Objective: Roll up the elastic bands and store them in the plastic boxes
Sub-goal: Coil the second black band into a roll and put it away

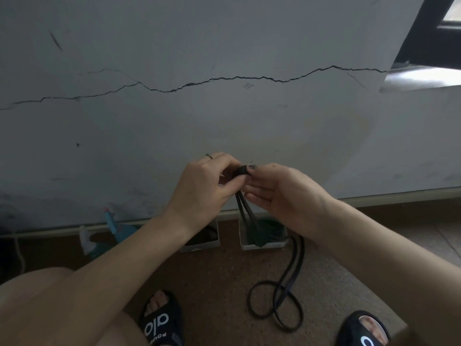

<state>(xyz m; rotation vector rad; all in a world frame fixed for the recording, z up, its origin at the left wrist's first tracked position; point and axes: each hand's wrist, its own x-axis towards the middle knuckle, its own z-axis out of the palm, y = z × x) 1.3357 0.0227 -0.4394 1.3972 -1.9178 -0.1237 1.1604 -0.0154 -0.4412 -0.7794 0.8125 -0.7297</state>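
The fingertips of both hands met on a small, tight black coil at the upper end of the elastic band [289, 278]. The left hand [202, 186] pinched the coil from its side, thumb and curled fingers closed against it, a thin ring [209, 156] showing on one finger. The right hand [282, 193] closed on the same coil from the other side, the thumb with a dark-painted nail pressed on top and the remaining fingers tucked beneath. The coil sat right between the two sets of fingertips, touching both.

From the coil, the unrolled strands of the band dropped straight down between the palms, passed in front of the right plastic box [264, 242], then looped past the right wrist and trailed down to the brown floor [219, 278], where the loose end lay in a figure-eight between the two feet.

The right plastic box stood on the floor against the skirting and held a bundle of dark green bands [268, 232]. Just beside it, the left plastic box [202, 239] stood partly hidden behind the left forearm, with something dark inside that could not be made out.

Further left on the floor lay a teal and white object [109, 233], too blurred to identify. Behind everything rose a grey wall [224, 46] with a long jagged crack [224, 79] running across it. Black sandals [161, 323] covered both feet at the bottom edge.
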